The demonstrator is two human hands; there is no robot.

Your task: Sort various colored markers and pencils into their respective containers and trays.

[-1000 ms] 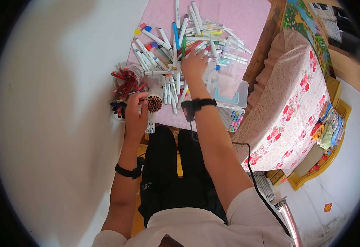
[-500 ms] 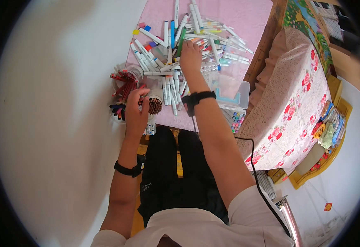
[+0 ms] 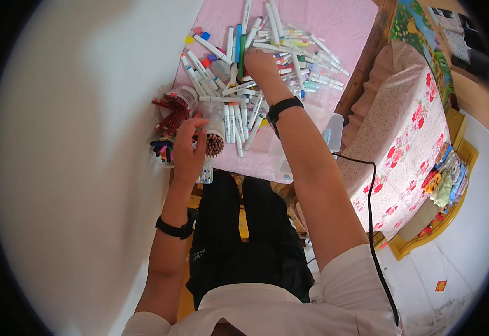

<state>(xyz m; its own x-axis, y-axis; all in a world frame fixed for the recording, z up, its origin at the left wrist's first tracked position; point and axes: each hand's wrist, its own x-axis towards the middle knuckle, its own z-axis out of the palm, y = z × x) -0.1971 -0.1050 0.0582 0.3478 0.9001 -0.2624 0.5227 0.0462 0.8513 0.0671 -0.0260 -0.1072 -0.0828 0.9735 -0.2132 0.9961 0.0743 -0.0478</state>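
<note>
My right hand (image 3: 261, 65) is among the scattered white markers (image 3: 202, 70) on the pink tabletop. Its fingers curl downward beside a green marker (image 3: 242, 56), and the fingertips are hidden. A blue marker (image 3: 238, 42) lies just past the green one. At the left table edge, my left hand (image 3: 187, 147) is beside a white cup of brown pencils (image 3: 214, 143). Its thumb and forefinger are apart, and I make out nothing held between them. Beyond it stands a container of dark red pencils (image 3: 172, 115). Another holds dark and coloured pens (image 3: 159, 150).
The white wall (image 3: 76, 140) rises close on the left. A clear plastic box (image 3: 334, 131) sits partly behind my right forearm. On the right stands furniture under a floral cloth (image 3: 392, 151). A black cable (image 3: 371, 196) runs along my right arm.
My right forearm has swung to the right, and the wrist is turned; it now covers more of the clear box. The green marker lies straighter, beside the blue one. My left hand has hardly moved.
</note>
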